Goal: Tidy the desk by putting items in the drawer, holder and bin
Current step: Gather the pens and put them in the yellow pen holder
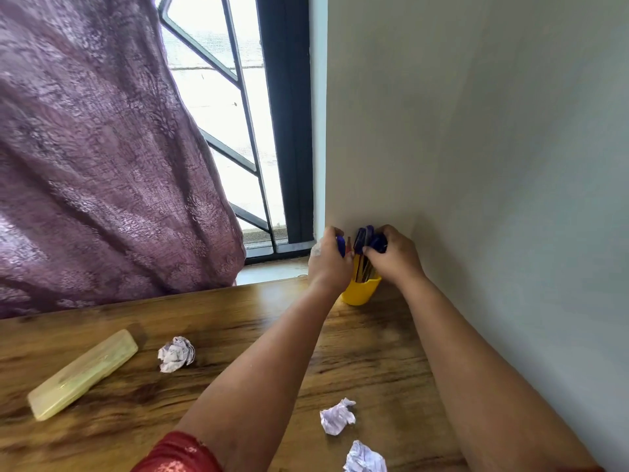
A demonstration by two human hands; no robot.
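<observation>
My left hand point(328, 257) and right hand point(391, 255) grip pens point(361, 238); light, stiff, slippery; yellow holder point(360, 292) below grip.

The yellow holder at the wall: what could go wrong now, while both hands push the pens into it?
1. The yellow holder looks crowded; pushing from the left hand and right hand might tip it.
2. A blue-capped pen could slip out onto the desk.
</observation>
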